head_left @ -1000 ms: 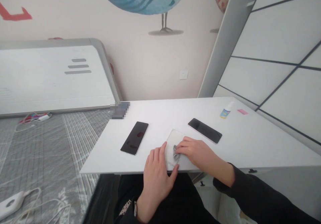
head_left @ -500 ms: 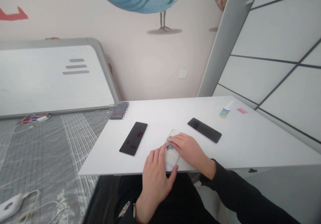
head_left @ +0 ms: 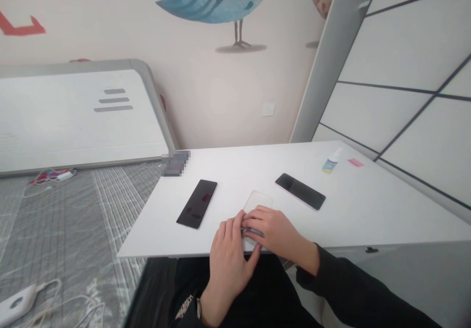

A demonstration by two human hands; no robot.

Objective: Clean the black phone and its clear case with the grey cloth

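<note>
A clear phone case [head_left: 257,202] lies on the white table [head_left: 368,205] near its front edge. My left hand [head_left: 228,254] rests flat at the case's near left corner, fingers stretched out, thumb under the table edge side. My right hand [head_left: 274,227] presses a small grey cloth [head_left: 251,231] onto the near end of the case, fingers curled over it. A black phone [head_left: 196,203] lies to the left of the case and another dark phone [head_left: 300,191] to its right.
A small spray bottle [head_left: 331,162] and a pink slip [head_left: 355,162] sit at the table's far right, by a panelled wall. A blurred dark object [head_left: 175,162] is at the far left corner. A bed with cables [head_left: 51,176] lies left.
My right hand has drawn the cloth along the case, first towards its far end, then back to its near end. The left hand has stayed at the case's near corner.
</note>
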